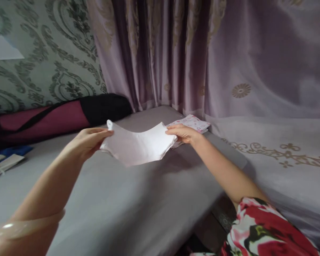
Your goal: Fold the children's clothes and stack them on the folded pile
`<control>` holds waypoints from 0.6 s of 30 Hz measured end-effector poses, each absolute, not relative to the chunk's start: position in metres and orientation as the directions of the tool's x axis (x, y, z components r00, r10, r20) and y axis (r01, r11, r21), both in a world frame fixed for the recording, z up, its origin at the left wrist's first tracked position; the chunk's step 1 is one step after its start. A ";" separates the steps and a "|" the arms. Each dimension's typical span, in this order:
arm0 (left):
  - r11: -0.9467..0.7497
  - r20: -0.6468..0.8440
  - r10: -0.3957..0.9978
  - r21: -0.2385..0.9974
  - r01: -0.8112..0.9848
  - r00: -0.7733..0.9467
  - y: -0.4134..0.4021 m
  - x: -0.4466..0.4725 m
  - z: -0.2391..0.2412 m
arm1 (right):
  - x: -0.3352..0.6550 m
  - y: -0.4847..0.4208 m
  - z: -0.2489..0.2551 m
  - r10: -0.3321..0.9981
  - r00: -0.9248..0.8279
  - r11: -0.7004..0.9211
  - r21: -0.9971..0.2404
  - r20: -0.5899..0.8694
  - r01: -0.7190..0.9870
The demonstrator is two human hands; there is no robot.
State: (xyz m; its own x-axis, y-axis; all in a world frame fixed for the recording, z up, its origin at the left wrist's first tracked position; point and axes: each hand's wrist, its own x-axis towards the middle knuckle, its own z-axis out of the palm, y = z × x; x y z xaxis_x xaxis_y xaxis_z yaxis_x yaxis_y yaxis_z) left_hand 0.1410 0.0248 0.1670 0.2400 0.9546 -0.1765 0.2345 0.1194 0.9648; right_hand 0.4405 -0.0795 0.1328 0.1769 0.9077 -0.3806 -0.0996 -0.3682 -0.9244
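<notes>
A white folded cloth [138, 145] is stretched between my two hands above the grey sheet; its upper edge sags in the middle. My left hand [92, 140] pinches its left corner, fingers closed on the fabric. At the opposite corner my right hand [184, 133] grips the cloth between thumb and fingers. Just behind my right hand lies a folded white cloth with a pink floral print [193, 122], partly hidden by that hand. What garment or item the white cloth is, I cannot tell.
A grey-sheeted bed [109, 206] spreads below. Along the wall lies a long maroon and black bag [61, 115] with a strap. Small flat items [6, 163] and something blue sit at the left edge. Purple curtains [170, 53] hang at the back and right.
</notes>
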 end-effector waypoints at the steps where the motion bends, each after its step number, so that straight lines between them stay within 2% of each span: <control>1: 0.156 -0.206 0.937 0.969 0.189 0.282 0.025 0.161 0.166 | 0.460 -0.083 0.139 0.900 0.232 -0.359 -0.930 -0.368 -0.079; 5: 0.191 -0.189 0.899 0.981 0.034 0.396 0.026 0.239 0.156 | 0.530 -0.087 0.156 0.770 0.585 -0.386 -0.916 -0.255 0.108; 8: 0.201 -0.168 0.874 0.979 -0.024 0.457 0.024 0.291 0.145 | 0.569 -0.084 0.164 0.649 0.750 -0.445 -0.864 -0.131 0.235; 12: 0.239 -0.178 0.874 0.968 -0.080 0.452 0.022 0.343 0.129 | 0.605 -0.076 0.166 0.612 0.790 -0.465 -0.813 -0.011 0.349; 18: 0.377 -0.293 0.864 0.916 -0.139 0.410 0.018 0.380 0.102 | 0.640 -0.065 0.147 0.596 0.798 -0.449 -0.789 0.085 0.420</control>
State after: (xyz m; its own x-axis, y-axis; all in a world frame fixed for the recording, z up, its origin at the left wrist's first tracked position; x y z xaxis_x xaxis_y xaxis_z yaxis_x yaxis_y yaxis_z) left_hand 0.3800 0.0182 0.1017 0.4105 0.8636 -0.2928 -0.1388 0.3765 0.9160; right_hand 0.6399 -0.0646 0.1474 0.7982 0.5964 0.0851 0.4196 -0.4491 -0.7888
